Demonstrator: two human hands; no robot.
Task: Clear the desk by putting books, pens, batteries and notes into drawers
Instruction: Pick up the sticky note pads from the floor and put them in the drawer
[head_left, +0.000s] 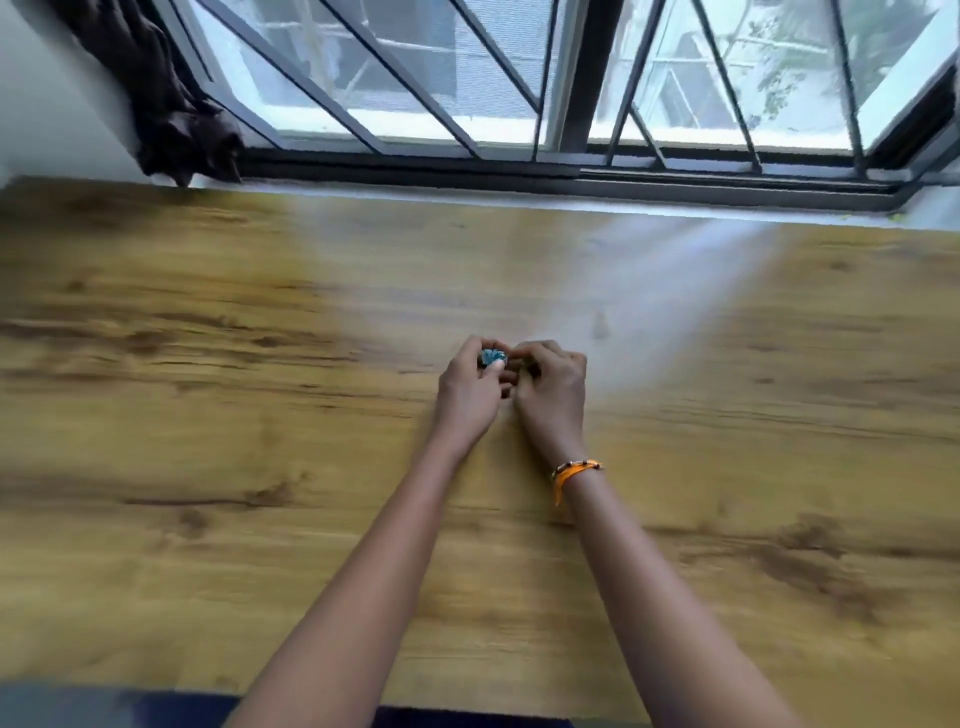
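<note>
both hands meet over the middle of the wooden desk, knuckles up, fingers curled inward. left hand pinches a small blue thing between thumb and fingertips, probably batteries, though blur makes the count and kind impossible to tell. right hand is curled tight beside it, fingertips touching the left hand's; it seems to close on something small too, but what it holds is hidden under the fingers. an orange wrist band sits on the right wrist. no drawer in view; it likely lies below the near edge of the desk. step in hand looks like gathering the small pieces into one grip. to do it well: pass everything into one hand, close the fingers fully so nothing rolls free, keep the load low over the desk while shifting it, and free the other hand for the drawer pull. window and dark curtain lie beyond the far edge.
</note>
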